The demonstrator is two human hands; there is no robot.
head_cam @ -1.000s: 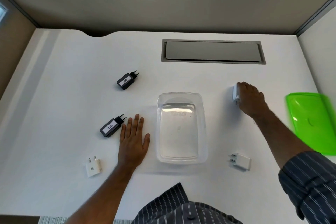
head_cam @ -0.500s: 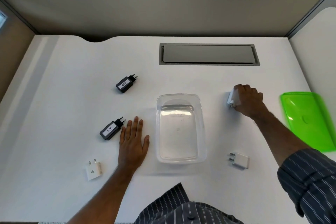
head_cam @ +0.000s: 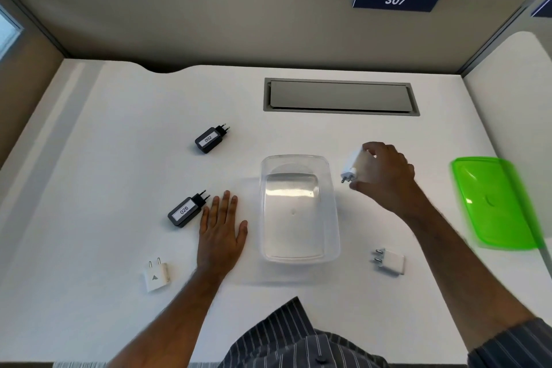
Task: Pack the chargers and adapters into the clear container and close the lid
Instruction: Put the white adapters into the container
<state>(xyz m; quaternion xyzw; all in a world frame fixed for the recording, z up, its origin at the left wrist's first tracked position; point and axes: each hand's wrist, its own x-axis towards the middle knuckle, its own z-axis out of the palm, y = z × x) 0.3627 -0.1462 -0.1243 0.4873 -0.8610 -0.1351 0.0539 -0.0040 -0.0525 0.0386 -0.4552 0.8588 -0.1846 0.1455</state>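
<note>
Right hand [head_cam: 385, 178] is pinching my white two-pin charger [head_cam: 352, 166] just right of the empty clear rectangular plastic container [head_cam: 336, 218]; left hand [head_cam: 222, 233] is lying spread flat beside the black charger labelled 026 [head_cam: 186, 212]. Black charger labelled 002 [head_cam: 210, 139] is sitting farther back.

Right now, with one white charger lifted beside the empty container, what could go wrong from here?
The right hand holds the white charger by its body, prongs down, right of the clear container; a loose grip could drop it outside. The container looks light, and the left hand lies flat beside it, not touching, so it might slide. The green lid lies at the desk's right edge and might get knocked off.
</note>
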